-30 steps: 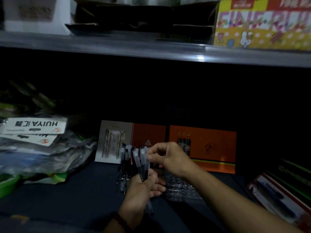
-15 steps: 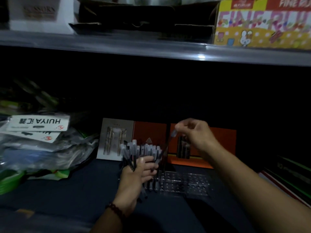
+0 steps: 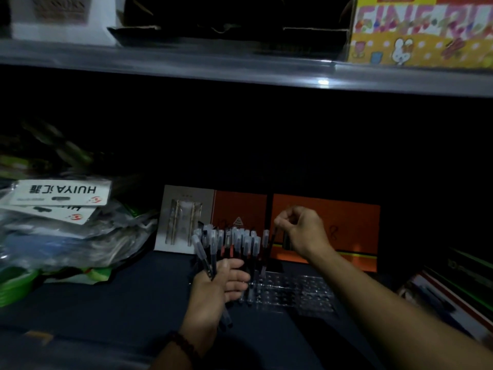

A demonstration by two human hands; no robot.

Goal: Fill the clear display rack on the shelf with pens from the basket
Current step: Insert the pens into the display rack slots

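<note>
The clear display rack (image 3: 296, 291) lies on the dark shelf, its grid of holes showing on the right side. Several capped pens (image 3: 241, 243) stand upright in its left part. My left hand (image 3: 217, 287) grips a bundle of pens (image 3: 204, 253) just left of the rack, caps pointing up. My right hand (image 3: 301, 232) hovers above the rack's middle and pinches the top of a single dark pen (image 3: 269, 252) that hangs down toward the holes. The basket is not in view.
Orange boxes (image 3: 346, 225) and a grey pen card (image 3: 184, 218) lean behind the rack. Plastic-wrapped packs (image 3: 61, 222) pile up at the left. Boxes (image 3: 453, 289) lie at the right. An upper shelf edge (image 3: 240, 69) runs overhead.
My right hand drew one pen out of the bundle, lifted it to the right, and has now lowered it toward the rack. My left hand stays beside the rack with the bundle.
</note>
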